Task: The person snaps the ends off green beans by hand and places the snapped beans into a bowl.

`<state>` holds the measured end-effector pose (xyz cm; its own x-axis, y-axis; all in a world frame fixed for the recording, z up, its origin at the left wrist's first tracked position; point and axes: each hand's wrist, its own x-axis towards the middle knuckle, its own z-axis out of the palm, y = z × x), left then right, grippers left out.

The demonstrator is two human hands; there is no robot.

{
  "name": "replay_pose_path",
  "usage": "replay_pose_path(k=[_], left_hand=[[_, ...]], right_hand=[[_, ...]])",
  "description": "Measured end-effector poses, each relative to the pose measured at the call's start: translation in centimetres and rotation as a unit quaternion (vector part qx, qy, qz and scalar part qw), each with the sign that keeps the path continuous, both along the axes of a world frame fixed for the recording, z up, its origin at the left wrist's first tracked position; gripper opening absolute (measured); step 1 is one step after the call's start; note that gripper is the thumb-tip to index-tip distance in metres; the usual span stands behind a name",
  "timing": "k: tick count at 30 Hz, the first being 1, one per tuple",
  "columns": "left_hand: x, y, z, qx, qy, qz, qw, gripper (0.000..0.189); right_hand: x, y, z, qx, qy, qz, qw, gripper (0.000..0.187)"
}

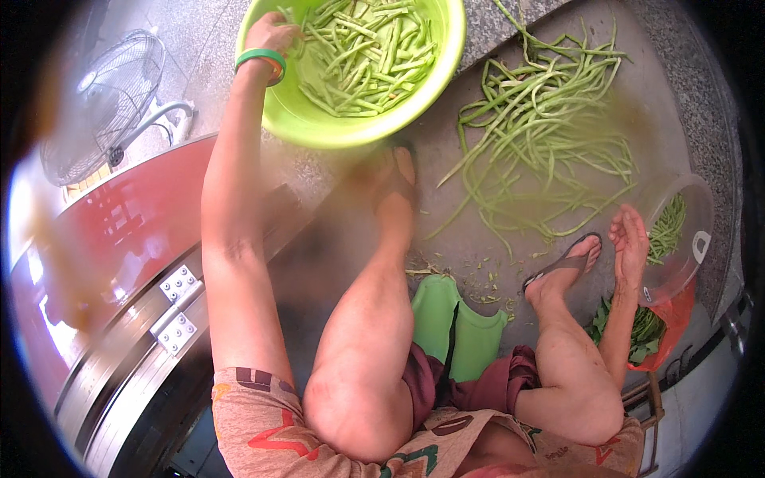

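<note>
My left hand point(274, 34) reaches over the left rim of a lime-green plastic basin point(358, 136), a green band and an orange band on its wrist. Green bean pieces point(364, 60) cover much of the basin's bottom. Some blurred green bits show at the fingertips, and I cannot tell whether they are gripped. My right hand point(629, 242) hangs beside a clear plastic tub point(672, 281), palm partly up and fingers loosely curled, with nothing visible in it. Long whole yardlong beans point(544, 119) lie in a tangled heap on the floor between basin and tub.
More beans point(666, 230) sit inside the tub. Next to it, a red plastic bag point(669, 346) contains leafy greens point(642, 334). Bean trimmings point(490, 287) litter the floor before a green plastic seat point(457, 334). A wire-guarded fan point(122, 95) and a red door point(137, 209) with a metal hinge stand left.
</note>
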<state>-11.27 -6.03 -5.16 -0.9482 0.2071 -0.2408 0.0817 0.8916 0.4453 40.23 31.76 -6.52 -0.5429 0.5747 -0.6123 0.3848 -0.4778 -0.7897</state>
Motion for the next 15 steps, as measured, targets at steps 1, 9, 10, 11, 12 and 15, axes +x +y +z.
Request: replay_pose_path(k=[1, 9, 10, 11, 12, 15], left_hand=[[0.1, 0.1, -0.2, -0.027, 0.113, -0.004, 0.993, 0.018], [5.4, 3.5, -0.6, -0.067, -0.085, -0.006, 0.994, 0.03], [5.4, 3.3, -0.9, -0.052, -0.086, -0.006, 0.995, 0.03], [5.3, 3.0, -1.4, -0.036, -0.087, -0.006, 0.995, 0.03], [5.3, 2.8, -1.6, -0.021, -0.09, -0.006, 0.996, 0.031], [3.8, 1.2, -0.4, 0.147, -0.153, 0.102, 0.972, 0.025]], right_hand=[[0.0, 0.1, 0.0, 0.001, -0.002, 0.003, 1.0, 0.022], [0.1, 0.1, 0.2, 0.015, -0.028, 0.017, 0.999, 0.022], [0.1, 0.1, 0.2, 0.014, -0.034, 0.018, 0.999, 0.021], [0.0, 0.0, 0.2, 0.011, -0.029, 0.018, 0.999, 0.021], [0.0, -0.1, 0.2, 0.007, -0.025, 0.018, 1.0, 0.021], [-0.1, -0.3, 0.5, 0.009, -0.024, 0.019, 0.999, 0.021]])
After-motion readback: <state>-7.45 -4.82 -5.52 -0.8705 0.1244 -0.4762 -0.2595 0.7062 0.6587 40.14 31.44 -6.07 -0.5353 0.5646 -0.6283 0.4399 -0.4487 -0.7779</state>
